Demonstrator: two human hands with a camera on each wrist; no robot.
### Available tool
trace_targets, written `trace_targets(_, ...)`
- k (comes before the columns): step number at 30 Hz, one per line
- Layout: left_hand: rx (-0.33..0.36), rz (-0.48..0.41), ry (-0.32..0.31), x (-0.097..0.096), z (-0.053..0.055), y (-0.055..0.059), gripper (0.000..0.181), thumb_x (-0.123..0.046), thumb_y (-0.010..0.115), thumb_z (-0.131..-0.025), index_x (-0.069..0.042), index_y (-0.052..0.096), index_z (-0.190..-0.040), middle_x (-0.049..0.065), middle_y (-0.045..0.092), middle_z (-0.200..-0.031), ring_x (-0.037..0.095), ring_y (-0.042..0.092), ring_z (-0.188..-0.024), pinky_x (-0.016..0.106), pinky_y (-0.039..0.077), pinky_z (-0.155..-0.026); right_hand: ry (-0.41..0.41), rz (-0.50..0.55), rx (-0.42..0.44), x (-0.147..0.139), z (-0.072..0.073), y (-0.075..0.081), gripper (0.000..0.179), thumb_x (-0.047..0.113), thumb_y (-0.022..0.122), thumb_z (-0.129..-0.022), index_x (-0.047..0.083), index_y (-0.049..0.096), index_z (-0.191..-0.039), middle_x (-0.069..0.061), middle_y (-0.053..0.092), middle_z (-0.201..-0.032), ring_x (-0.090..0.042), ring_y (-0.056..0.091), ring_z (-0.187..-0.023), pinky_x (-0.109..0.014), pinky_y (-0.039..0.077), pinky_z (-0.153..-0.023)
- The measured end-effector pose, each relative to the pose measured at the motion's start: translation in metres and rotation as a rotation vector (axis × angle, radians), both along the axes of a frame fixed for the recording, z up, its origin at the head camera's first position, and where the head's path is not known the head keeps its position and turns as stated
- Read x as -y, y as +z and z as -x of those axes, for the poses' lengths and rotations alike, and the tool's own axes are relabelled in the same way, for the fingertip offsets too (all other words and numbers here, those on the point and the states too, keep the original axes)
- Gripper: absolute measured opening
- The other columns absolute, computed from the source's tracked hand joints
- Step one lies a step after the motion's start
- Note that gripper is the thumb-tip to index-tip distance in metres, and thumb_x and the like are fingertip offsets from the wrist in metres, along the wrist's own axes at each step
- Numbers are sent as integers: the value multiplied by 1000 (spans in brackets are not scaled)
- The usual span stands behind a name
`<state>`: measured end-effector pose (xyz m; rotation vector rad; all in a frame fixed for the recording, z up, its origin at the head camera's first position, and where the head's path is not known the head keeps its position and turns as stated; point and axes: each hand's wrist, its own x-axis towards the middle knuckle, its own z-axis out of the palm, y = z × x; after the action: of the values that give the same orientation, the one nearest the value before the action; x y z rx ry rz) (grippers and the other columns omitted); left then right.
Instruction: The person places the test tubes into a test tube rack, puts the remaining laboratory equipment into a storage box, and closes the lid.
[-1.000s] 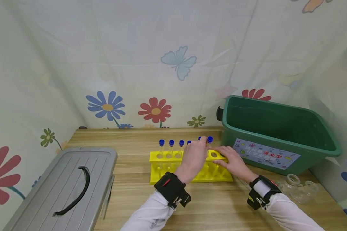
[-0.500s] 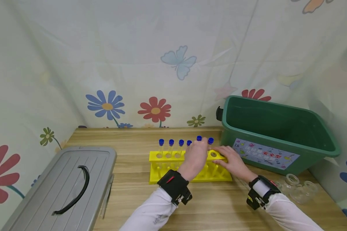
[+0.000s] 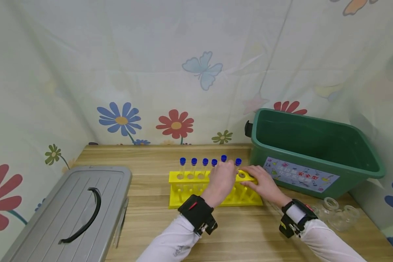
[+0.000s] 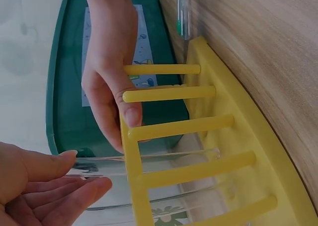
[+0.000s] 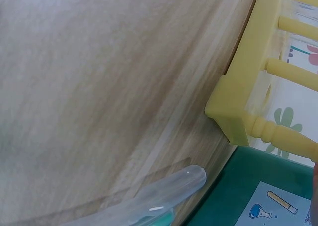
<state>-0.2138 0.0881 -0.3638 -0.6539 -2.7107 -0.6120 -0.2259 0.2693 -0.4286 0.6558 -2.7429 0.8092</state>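
Tube and rack in curled hands

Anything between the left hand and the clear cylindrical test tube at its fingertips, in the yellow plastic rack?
Nothing visible: the left hand is around the clear cylindrical test tube, where it protrudes above the yellow plastic rack. The right hand grips the rack's right end, not between them.

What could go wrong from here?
The left grip pinches a test tube that passes through the yellow rack; it might slip or strike a neighbouring tube. The right grip steadies only one end of the rack, so a sideways push could shift it. The glass bottles near the right sleeve might get knocked.
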Motion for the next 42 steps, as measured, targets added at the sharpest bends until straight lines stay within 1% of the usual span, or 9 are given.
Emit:
trace_targets(6, 48, 14, 1, 7, -11, 2, 17, -21, 65, -84, -4, 64, -88, 0, 48, -58, 7, 47, -46, 14, 31, -37, -8, -6, 6, 0, 0, -1, 46, 32, 62, -85, 9, 54, -123, -6, 54, -114, -24, 43, -101, -49, 38, -85)
trace_targets(9, 5, 31, -27, 14, -18, 1, 15, -19, 64, -85, -4, 64, -86, -1, 41, -53, 7, 41, -43, 16, 28, -37, -10, -12, 4, -1, -1, 0, 46, 32, 62, -85, 9, 54, -124, -5, 54, -114, -24, 43, -102, -49, 38, -85)
trace_targets(13, -82, 43, -50, 22, -27, -4, 12, -18, 67, -83, -6, 66, -83, -1, 49, -58, 9, 44, -46, 16, 30, -38, -9, -10, 2, -2, -1, 0, 46, 32, 62, -85, 9, 53, -124, -6, 54, -115, -23, 43, -101, -48, 38, -84)
trace_targets(17, -105, 17, -63, 32, -32, -15, 13, -17, 70, -80, -5, 66, -84, 1, 54, -64, 10, 49, -50, 15, 33, -39, -8, -12, -1, -2, -2, 0, 47, 31, 63, -85, 8, 53, -124, -6, 54, -115, -23, 43, -101, -48, 38, -84)
trace_targets(20, -105, -4, -53, 41, -35, -23, 13, -16, 71, -78, -5, 65, -81, 0, 52, -64, 9, 49, -51, 15, 34, -39, -4, -15, -11, -2, -2, -1, 46, 31, 62, -85, 7, 53, -124, -7, 54, -115, -24, 43, -101, -49, 38, -84)
trace_targets(22, -117, -18, -33, 47, -36, -28, 13, -15, 73, -77, -6, 65, -81, -1, 52, -66, 10, 50, -52, 16, 35, -40, 0, -14, -17, -3, -1, -2, 47, 31, 62, -85, 7, 53, -123, -7, 54, -115, -25, 43, -102, -49, 37, -84)
trace_targets(28, -85, -70, -15, 57, -37, -38, 16, -15, 74, -75, -5, 63, -80, -1, 48, -64, 10, 47, -51, 16, 33, -40, -16, -21, -14, -4, -2, -3, 46, 32, 62, -85, 7, 53, -124, -6, 53, -115, -24, 43, -103, -49, 35, -87)
trace_targets(35, -69, -23, 4, 60, -33, -42, 18, -15, 74, -76, -1, 65, -84, 2, 51, -63, 10, 48, -50, 15, 35, -40, -7, -13, -7, 3, -4, -4, 50, 35, 61, -85, 5, 52, -125, -9, 53, -116, -25, 44, -102, -48, 36, -85)
trace_targets(42, -36, -7, 9, 66, -27, -44, 10, -10, 70, -79, -1, 66, -80, 0, 46, -58, 8, 40, -47, 16, 32, -40, -12, -5, -23, 10, -3, -4, 49, 33, 62, -85, 5, 53, -124, -9, 54, -116, -24, 43, -100, -47, 37, -83)
